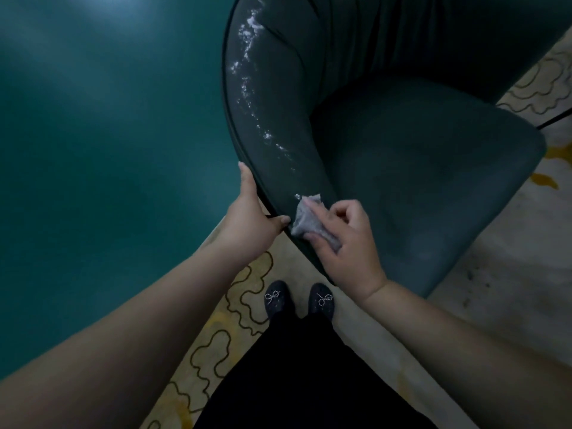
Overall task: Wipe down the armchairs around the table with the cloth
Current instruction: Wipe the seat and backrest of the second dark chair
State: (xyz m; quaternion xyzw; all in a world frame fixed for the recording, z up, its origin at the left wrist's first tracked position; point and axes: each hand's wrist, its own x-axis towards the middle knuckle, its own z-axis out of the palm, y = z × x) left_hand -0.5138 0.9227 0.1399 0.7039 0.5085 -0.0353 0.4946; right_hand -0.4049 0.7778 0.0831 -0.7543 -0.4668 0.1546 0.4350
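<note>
At centre frame my right hand [342,239] pinches the crumpled grey cloth [309,222] against the dark teal upholstered armchair [418,168], whose back is cut off at the top edge. My left hand [247,221] grips the arm's outer rim, fingertips hidden behind it. White wet streaks [247,72] run up the arm.

There is one view only, from the person's head. It looks steeply down and a little forward, close above the armchair [418,168] on the right, with the carpet [510,258] near the bottom.
</note>
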